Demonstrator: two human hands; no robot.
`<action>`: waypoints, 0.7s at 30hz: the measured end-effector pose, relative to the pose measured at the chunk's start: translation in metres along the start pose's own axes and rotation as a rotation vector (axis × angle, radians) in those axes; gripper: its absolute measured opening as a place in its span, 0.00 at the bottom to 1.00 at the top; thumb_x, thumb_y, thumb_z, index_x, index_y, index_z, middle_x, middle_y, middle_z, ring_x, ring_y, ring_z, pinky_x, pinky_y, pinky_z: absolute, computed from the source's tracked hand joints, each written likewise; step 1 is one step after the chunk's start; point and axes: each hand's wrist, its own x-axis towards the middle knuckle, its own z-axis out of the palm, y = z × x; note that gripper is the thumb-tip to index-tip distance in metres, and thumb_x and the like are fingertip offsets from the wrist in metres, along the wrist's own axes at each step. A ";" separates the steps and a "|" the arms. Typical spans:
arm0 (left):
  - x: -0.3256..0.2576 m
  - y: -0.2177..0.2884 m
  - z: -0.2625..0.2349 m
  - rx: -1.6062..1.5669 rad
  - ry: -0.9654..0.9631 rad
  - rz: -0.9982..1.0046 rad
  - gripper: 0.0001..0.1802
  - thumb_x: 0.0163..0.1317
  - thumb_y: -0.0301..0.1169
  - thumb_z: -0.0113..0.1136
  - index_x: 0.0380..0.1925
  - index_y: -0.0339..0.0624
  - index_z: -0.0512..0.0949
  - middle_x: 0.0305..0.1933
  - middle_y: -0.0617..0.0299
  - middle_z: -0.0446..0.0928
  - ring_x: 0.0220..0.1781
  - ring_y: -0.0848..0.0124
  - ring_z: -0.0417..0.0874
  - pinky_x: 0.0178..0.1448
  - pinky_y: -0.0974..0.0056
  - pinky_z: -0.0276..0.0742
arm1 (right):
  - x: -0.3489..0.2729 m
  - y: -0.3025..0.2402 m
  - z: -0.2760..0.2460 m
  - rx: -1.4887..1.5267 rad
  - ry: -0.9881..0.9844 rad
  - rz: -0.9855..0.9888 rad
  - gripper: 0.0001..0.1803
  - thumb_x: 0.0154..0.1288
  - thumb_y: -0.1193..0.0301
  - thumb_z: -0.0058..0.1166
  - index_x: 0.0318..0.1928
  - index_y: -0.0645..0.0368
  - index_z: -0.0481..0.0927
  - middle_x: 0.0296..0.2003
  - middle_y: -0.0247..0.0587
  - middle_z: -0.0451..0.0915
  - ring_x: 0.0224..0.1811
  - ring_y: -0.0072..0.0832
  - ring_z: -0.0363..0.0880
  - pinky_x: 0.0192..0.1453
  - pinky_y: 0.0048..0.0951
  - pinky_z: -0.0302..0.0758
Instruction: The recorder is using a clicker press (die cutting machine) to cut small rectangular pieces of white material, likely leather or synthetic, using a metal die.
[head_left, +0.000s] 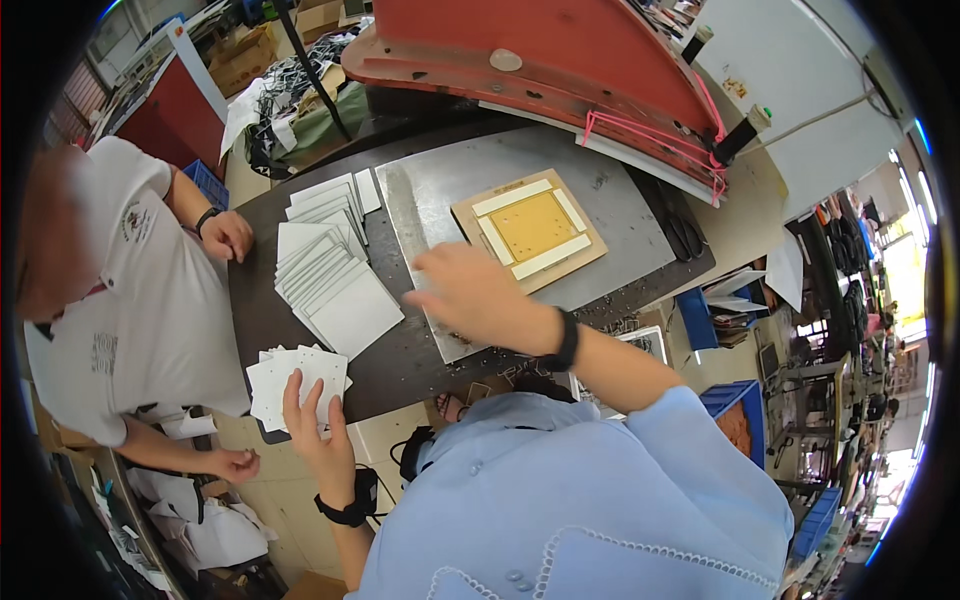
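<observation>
My left hand (322, 435) has its fingers spread at the near edge of a small fanned pile of white cut pieces with tiny holes (275, 385). The fingertips lie over the pile, and I cannot tell whether they press on it. Over the left part of the grey metal plate (410, 200) is my right hand (478, 295), with fingers apart and nothing visible in them. To its upper right, a wooden cutting die (590, 235) with pale foam strips around a yellow middle lies on the plate. Overlapping stacks of white sheets (355, 310) spread out left of my right hand.
A big red machine arm (450, 55) with pink cord overhangs the far side. Black-handled scissors (685, 235) lie at the table's right end. A co-worker in a white shirt (160, 300) stands left, one hand at the table edge. Blue bins (735, 400) stand to the right.
</observation>
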 end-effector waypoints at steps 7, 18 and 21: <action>0.032 0.064 0.025 -0.591 -0.437 -0.240 0.12 0.63 0.23 0.60 0.47 0.35 0.80 0.51 0.54 0.82 0.51 0.63 0.82 0.55 0.64 0.76 | -0.058 0.120 -0.094 -0.179 0.309 0.273 0.16 0.67 0.64 0.54 0.46 0.64 0.79 0.44 0.51 0.80 0.48 0.48 0.77 0.53 0.42 0.73; 0.048 0.128 0.159 0.035 -0.382 0.216 0.26 0.65 0.38 0.60 0.57 0.30 0.73 0.66 0.40 0.67 0.68 0.45 0.66 0.71 0.50 0.60 | -0.092 0.161 -0.071 -0.102 0.350 0.300 0.21 0.68 0.62 0.54 0.53 0.66 0.77 0.53 0.57 0.75 0.53 0.54 0.71 0.58 0.46 0.69; 0.040 0.133 0.171 -0.084 -0.343 0.117 0.26 0.66 0.36 0.59 0.58 0.29 0.72 0.66 0.42 0.67 0.66 0.48 0.68 0.68 0.52 0.63 | -0.102 0.167 -0.078 0.104 0.300 0.346 0.23 0.71 0.63 0.52 0.59 0.66 0.73 0.56 0.54 0.75 0.56 0.47 0.72 0.61 0.42 0.68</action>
